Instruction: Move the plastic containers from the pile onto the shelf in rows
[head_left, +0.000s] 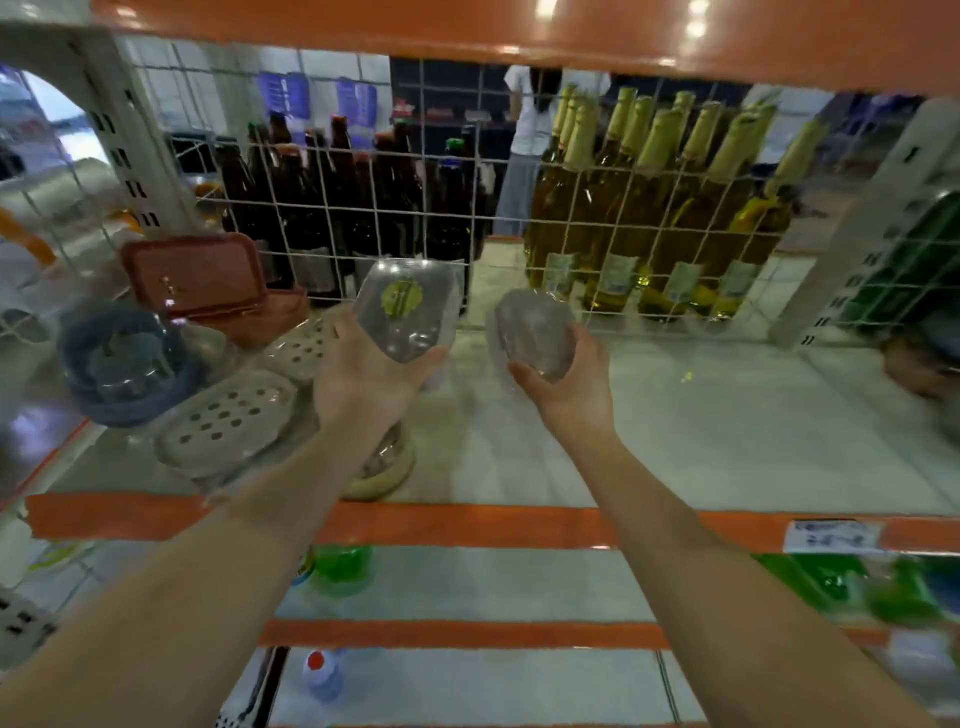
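My left hand (363, 374) holds a clear plastic container (402, 312) with a yellow-green sticker, tilted above the white shelf (701, 431). My right hand (566, 384) grips a second clear container (535, 332) just to the right of it, also raised off the shelf. Both are near the wire grid at the back. On the shelf's left side lie several plastic containers: clear perforated trays (228, 415), a blue-rimmed bowl (124, 364) and a red lidded box (197, 275). A round container (384, 462) sits partly hidden under my left forearm.
A wire grid (519, 208) closes the shelf's back; brown bottles (332, 197) and yellow bottles (649, 208) stand behind it. An orange shelf edge (467, 525) runs in front, an orange shelf above. A person stands beyond the grid. Lower shelves hold green bottles (343, 566).
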